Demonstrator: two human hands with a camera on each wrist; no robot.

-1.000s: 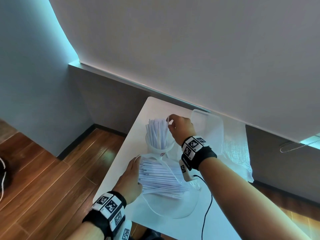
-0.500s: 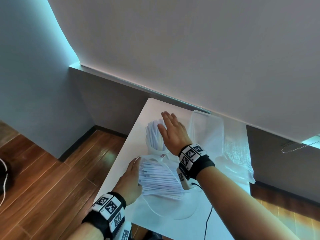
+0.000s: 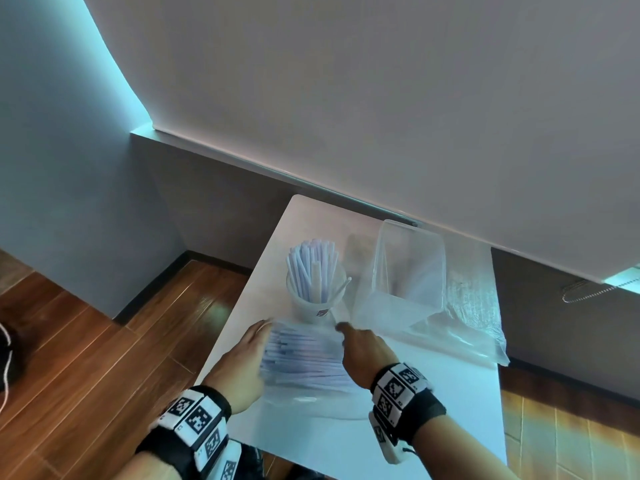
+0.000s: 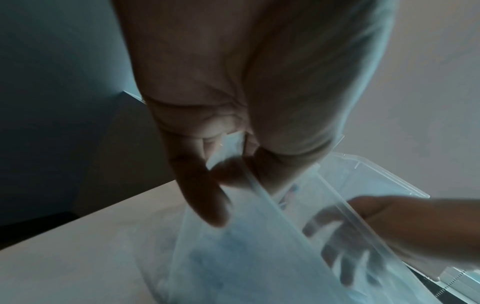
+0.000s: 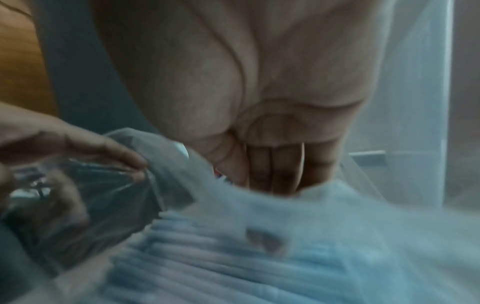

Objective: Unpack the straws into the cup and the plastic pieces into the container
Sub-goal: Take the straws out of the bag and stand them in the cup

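Note:
A white cup [image 3: 313, 306] stands on the table, packed with upright white straws [image 3: 311, 265]. Nearer me lies a clear bag [image 3: 304, 393] holding several more straws [image 3: 304, 362]. My left hand [image 3: 266, 327] pinches the bag's left edge between thumb and fingers [image 4: 221, 174]. My right hand [image 3: 341, 329] reaches into the bag's mouth from the right. Its straight fingers [image 5: 272, 170] go down behind the plastic onto the straws [image 5: 207, 257]; its fingertips show only dimly through the film. A clear plastic container [image 3: 405, 275] stands right of the cup.
The small white table [image 3: 450, 393] stands against a grey wall, with wooden floor [image 3: 104, 341] beyond its left edge. A crumpled clear plastic sheet [image 3: 474, 306] lies behind and to the right of the container. A black cable hangs from my right wristband.
My right hand left the straws in the cup, opened, and came back toward me into the bag's mouth. My left hand has kept hold of the bag's edge.

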